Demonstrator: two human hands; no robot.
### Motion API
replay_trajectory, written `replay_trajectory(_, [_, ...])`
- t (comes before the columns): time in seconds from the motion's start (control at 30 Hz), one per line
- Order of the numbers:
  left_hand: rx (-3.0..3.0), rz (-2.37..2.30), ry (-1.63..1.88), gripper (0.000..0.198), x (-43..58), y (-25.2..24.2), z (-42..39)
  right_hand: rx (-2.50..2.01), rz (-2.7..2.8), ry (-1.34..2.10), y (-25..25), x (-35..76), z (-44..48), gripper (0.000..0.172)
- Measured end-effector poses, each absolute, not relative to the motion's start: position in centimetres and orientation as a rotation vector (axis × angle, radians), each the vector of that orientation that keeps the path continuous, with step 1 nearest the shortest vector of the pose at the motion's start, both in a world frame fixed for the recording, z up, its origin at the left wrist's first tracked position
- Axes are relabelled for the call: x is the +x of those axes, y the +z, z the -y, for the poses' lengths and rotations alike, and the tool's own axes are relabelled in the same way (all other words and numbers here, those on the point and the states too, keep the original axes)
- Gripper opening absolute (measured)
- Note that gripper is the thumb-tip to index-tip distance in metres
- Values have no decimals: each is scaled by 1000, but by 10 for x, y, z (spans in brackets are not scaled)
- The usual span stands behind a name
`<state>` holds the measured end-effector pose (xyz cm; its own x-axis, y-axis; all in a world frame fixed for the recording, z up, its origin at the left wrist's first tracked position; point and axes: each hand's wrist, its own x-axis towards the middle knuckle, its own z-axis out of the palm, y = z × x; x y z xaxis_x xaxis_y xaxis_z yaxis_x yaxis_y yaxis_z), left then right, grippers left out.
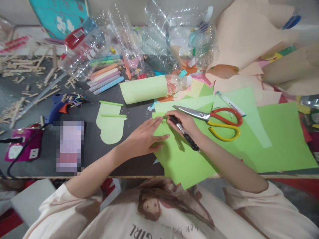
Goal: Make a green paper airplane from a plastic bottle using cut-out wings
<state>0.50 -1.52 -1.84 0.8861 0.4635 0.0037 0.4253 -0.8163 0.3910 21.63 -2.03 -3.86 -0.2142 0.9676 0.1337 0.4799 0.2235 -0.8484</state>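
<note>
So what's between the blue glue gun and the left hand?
In the head view, pale green paper and two green strips lie between glue gun and left hand.

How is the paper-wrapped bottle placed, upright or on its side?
On its side: the bottle lies lengthwise, its white cap pointing right.

dark table [139, 167]: phone [71, 146], glue gun [53, 112], green paper [276, 139]
</note>
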Motion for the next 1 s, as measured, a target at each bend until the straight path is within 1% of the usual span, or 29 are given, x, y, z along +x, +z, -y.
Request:
replay_trajectory(0.2, [2698, -646, 148, 37, 4, -21, 15, -1327, 1769, 952, -40, 216, 21, 16])
replay_trajectory(0.37, [2764, -653, 170, 35, 7, -15, 18, -1338, 1792, 896, -39, 215, 20, 15])
replay_trajectory(0.53, [2854, -712, 182, 27, 9, -5, 24, -1318, 1825, 889, -40, 217, 20, 13])
replay_trajectory(0.77, [2795, -588, 175, 34, 9, -10, 24, -1286, 1831, 860, -42, 217, 19, 14])
replay_trajectory(1.0, [2783, -521, 167, 30, 6, -15, 14, -1261, 1850, 910, -41, 219, 12, 11])
